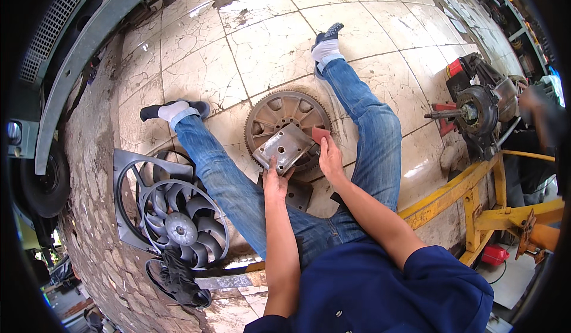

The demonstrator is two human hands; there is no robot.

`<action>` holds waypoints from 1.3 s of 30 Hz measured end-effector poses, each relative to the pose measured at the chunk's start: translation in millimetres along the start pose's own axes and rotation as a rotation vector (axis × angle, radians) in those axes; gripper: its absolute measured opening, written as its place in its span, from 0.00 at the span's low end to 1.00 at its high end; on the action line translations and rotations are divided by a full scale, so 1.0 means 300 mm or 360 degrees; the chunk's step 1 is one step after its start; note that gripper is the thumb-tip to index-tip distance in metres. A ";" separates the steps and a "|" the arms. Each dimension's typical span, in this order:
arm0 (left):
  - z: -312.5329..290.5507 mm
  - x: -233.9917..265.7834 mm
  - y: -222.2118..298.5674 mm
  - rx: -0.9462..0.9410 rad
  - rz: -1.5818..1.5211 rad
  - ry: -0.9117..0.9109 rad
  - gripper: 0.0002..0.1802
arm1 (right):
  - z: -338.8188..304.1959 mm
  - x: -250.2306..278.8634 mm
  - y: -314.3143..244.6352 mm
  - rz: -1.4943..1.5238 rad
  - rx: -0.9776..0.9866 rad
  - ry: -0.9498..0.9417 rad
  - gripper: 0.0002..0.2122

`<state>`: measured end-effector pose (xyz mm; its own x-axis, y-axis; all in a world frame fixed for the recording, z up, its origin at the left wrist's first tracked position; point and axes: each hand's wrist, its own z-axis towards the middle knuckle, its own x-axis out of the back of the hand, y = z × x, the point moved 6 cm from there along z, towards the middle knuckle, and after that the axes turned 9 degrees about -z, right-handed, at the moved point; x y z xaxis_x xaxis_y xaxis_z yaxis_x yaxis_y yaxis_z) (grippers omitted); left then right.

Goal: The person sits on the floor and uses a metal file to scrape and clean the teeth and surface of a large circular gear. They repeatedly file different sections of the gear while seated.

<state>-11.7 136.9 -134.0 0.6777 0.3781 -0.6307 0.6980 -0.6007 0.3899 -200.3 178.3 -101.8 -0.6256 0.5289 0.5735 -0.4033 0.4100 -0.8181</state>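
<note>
My left hand (275, 182) grips the near edge of a flat grey metal plate (289, 144) with several round holes, the thumb on top and the fingers beneath. Beside its right edge, my right hand (331, 160) is closed on a small reddish-brown piece of sandpaper (320, 134). The plate is tilted over a toothed flywheel (279, 102) lying flat on the tiles between my spread legs, hiding part of it. A darker metal plate (299, 195) with holes lies closer to me, partly behind my left hand.
To my left lies a radiator fan in a black shroud (122, 205), with a black cloth (180, 276) nearby. On the right stand a yellow metal frame (443, 197) and a gearbox-like assembly (477, 114). Another person's blurred arm (538, 113) reaches in there.
</note>
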 end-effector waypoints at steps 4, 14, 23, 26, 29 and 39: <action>0.024 0.050 0.006 0.0084 -0.0004 0.0114 0.36 | -0.041 -0.021 -0.124 -0.0145 0.0411 -0.0153 0.11; 0.050 0.033 -0.033 0.0110 0.0176 -0.0063 0.33 | -0.107 -0.151 -0.254 -0.0419 0.0945 -0.0607 0.12; -0.164 -0.070 -0.039 -0.0231 0.0595 -0.0050 0.30 | -0.049 -0.079 -0.362 -0.0832 0.0520 -0.1294 0.14; -0.165 -0.034 -0.037 -0.0248 0.0575 -0.0059 0.30 | -0.067 -0.108 -0.335 -0.0878 0.0628 -0.1327 0.15; -0.157 -0.034 0.001 -0.0224 0.0469 -0.0096 0.33 | -0.087 -0.133 -0.336 -0.0942 0.0822 -0.1286 0.17; -0.109 -0.029 0.008 -0.0145 0.0173 -0.0163 0.36 | 0.011 -0.256 -0.252 -0.0845 0.0476 -0.1322 0.20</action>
<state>-8.3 155.2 -105.6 0.7264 0.2376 -0.6449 0.6430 -0.5662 0.5157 -123.9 104.2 -84.3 -0.5367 -0.3934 0.7464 -0.8411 0.1791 -0.5104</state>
